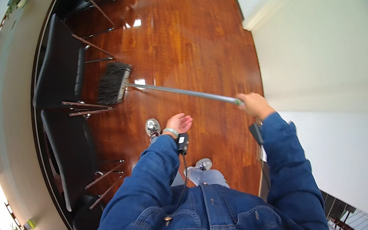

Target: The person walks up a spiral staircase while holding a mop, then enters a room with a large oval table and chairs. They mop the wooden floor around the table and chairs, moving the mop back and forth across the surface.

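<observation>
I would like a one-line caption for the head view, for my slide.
The right hand grips the pole of a broom; the left hand hangs empty above a glossy brown floor.

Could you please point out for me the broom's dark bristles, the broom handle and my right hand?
Dark bristles (112, 82): head view, middle of the spread bristles.
Broom handle (185, 92): head view, middle of the shaft.
Right hand (255, 104): head view, back of the hand.

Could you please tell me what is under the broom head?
Reddish-brown wooden floor shows around the broom head; anything directly beneath its dark bristles is covered and cannot be seen.
</observation>
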A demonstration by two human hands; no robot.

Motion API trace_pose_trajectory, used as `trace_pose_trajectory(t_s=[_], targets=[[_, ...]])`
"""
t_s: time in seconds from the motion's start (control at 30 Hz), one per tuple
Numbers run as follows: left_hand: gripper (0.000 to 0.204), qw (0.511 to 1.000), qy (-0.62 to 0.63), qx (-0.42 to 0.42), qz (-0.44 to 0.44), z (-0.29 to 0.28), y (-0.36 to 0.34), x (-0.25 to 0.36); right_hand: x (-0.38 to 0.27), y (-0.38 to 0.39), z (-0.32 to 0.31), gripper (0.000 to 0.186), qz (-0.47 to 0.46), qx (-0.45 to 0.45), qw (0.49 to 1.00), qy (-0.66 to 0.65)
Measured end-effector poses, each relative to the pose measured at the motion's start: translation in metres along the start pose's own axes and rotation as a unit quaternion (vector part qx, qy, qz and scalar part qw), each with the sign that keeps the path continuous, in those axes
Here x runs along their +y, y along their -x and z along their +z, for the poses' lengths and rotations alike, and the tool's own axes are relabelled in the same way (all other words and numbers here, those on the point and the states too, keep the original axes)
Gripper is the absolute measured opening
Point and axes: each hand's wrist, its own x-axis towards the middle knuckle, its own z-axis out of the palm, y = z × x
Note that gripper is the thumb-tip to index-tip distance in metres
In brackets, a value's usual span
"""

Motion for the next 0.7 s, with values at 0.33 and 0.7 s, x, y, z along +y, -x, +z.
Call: trace_pose_trajectory(t_s=[0.33, 0.7], targets=[[0.059, 0.937, -0.018, -0.002, -0.348, 0.152, -0.029, -0.431, 0.067, 0.478, 0.034, 0.038, 0.384, -0.052, 0.889, -0.245], [0.037, 0.898, -0.263, 0.062, -0.346, 0.115, -0.049, -0.462, 0.027, 0.508, 0.143, 0.043, 0.414, -0.028, 0.882, -0.225]])
